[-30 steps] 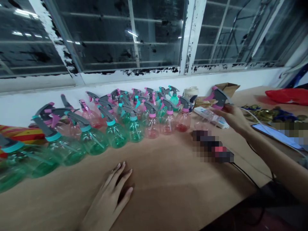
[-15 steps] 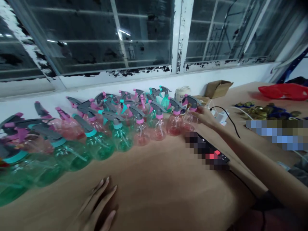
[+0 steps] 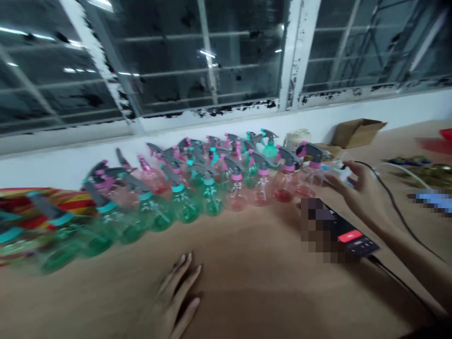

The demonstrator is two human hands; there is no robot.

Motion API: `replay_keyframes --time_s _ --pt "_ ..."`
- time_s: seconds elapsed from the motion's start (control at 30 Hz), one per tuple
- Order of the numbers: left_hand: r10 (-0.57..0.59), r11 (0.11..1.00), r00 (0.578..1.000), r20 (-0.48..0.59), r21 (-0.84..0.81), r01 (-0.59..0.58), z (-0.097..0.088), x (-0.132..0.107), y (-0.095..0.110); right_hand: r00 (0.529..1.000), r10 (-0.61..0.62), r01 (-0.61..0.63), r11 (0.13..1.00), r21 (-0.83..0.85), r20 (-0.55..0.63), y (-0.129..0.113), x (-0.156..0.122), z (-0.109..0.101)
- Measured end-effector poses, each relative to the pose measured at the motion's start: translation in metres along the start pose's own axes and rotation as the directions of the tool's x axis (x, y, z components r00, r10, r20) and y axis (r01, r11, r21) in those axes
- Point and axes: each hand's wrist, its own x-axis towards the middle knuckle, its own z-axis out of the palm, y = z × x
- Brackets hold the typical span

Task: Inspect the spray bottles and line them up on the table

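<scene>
My left hand (image 3: 178, 299) is open over the brown tabletop (image 3: 247, 263), fingers stretched forward and apart, with nothing in it. At the right end of the row of bottles is my right hand (image 3: 356, 188), also open, just beside a pink spray bottle (image 3: 309, 181) with a grey and pink trigger head; a small gap shows between them. Left of that bottle stand more pink spray bottles (image 3: 261, 190). Green spray bottles (image 3: 187, 205) with turquoise collars carry the row on to the left. Several more, pink and green, crowd behind.
A phone (image 3: 348, 230), partly pixelated, lies before my right hand with a black cable. Farther right are an open cardboard box (image 3: 358, 134), gold-coloured pieces (image 3: 438, 174) and a red bag (image 3: 447, 139). A white wall and barred windows rise behind the bottles.
My right hand has let go of the rightmost pink spray bottle and moved slightly off to its right. The view has turned left, bringing a red and yellow cloth into sight.
</scene>
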Motion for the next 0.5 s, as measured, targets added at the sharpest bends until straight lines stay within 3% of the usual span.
replay_keyframes --time_s 0.1,0.17,0.2,0.27,0.33,0.4,0.43,0.5 --pt "-0.014 0.996 1.0 -0.006 0.089 0.015 -0.016 -0.026 0.003 0.988 -0.043 0.019 0.987 0.16 0.147 -0.032 -0.026 0.014" --pt "-0.052 0.988 0.997 -0.056 0.143 0.06 -0.028 -0.046 0.002 0.923 -0.116 0.018 0.965 0.26 0.367 -0.067 -0.038 0.03" --pt "-0.065 0.98 0.994 -0.084 0.184 0.079 -0.034 -0.057 0.002 0.858 -0.166 0.013 0.953 0.303 0.485 -0.088 -0.044 0.04" --pt "-0.052 0.927 0.993 -0.109 0.364 0.089 -0.044 -0.079 -0.001 0.679 -0.275 -0.001 0.927 0.375 0.68 -0.136 -0.06 0.063" --pt "-0.056 0.862 0.992 -0.113 0.497 0.105 -0.052 -0.1 -0.006 0.486 -0.376 -0.015 0.899 0.437 0.789 -0.186 -0.084 0.089" --pt "-0.072 0.82 0.986 -0.152 0.554 0.145 -0.06 -0.12 -0.011 0.309 -0.471 -0.01 0.867 0.498 0.826 -0.234 -0.117 0.117" --pt "-0.083 0.809 0.981 -0.173 0.564 0.168 -0.064 -0.13 -0.014 0.248 -0.512 0.002 0.849 0.528 0.822 -0.257 -0.136 0.13" --pt "-0.109 0.798 0.973 -0.205 0.566 0.209 -0.071 -0.148 -0.019 0.186 -0.601 0.053 0.796 0.602 0.778 -0.299 -0.177 0.156"
